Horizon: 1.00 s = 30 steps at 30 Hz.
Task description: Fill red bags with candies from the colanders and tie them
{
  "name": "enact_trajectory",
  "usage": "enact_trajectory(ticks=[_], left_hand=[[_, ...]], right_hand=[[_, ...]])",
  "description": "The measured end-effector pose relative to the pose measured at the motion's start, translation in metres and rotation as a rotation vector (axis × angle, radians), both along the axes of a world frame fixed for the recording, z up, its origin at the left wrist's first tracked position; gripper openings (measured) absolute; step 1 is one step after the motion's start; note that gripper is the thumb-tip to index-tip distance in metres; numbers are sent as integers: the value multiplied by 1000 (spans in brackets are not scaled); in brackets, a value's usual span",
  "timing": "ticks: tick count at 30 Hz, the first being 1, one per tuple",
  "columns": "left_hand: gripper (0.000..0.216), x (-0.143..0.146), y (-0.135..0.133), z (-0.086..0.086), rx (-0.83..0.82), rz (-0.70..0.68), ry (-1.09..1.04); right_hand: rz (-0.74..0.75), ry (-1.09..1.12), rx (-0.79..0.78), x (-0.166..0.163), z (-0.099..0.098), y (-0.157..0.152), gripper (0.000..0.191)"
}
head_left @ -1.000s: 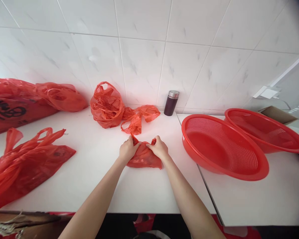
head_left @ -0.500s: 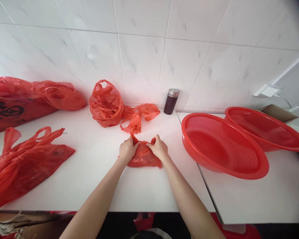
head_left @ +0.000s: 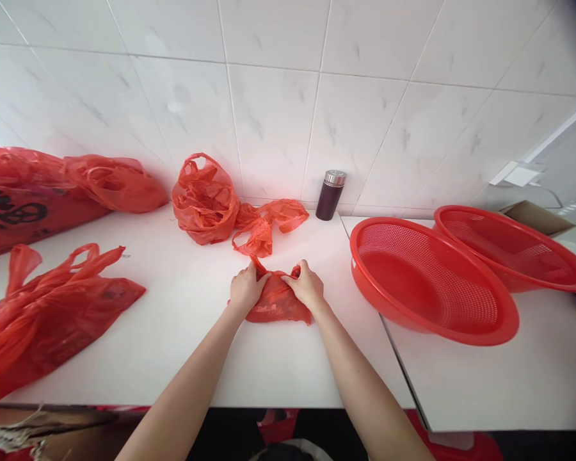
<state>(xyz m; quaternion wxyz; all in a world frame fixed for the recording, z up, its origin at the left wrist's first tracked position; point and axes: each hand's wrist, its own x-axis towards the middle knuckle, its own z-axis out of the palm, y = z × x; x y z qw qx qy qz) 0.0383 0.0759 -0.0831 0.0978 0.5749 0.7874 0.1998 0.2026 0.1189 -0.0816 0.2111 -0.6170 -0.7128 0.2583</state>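
Note:
A small red plastic bag (head_left: 278,302) lies on the white table (head_left: 273,371) right in front of me. My left hand (head_left: 246,288) pinches its upper left edge between thumb and fingers. At the upper right edge, my right hand (head_left: 308,283) grips the plastic in the same way. Between the two hands the thin film is gathered and creased; what the bag contains cannot be made out. Just behind my hands lie crumpled loose red bags (head_left: 269,221), beside an upright red bag (head_left: 205,202) stuffed with more red plastic.
A dark flask (head_left: 331,195) with a silver lid stands by the tiled wall. Two red plastic colanders (head_left: 432,282) sit at the right, near a cardboard box (head_left: 537,218). Filled red bags (head_left: 72,314) occupy the left side. A seam divides the tabletops.

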Motion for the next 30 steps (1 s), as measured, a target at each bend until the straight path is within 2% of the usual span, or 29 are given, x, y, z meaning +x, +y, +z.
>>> enact_trajectory(ticks=[9, 24, 30], left_hand=[[32, -2, -2, -4, 49, -59, -40], [30, 0, -2, -3, 15, -41, -5], [28, -3, 0, -3, 2, 17, -54]], right_hand=[[-19, 32, 23, 0, -5, -1, 32], [-34, 79, 44, 0, -8, 0, 34], [-68, 187, 89, 8, -9, 0, 42]])
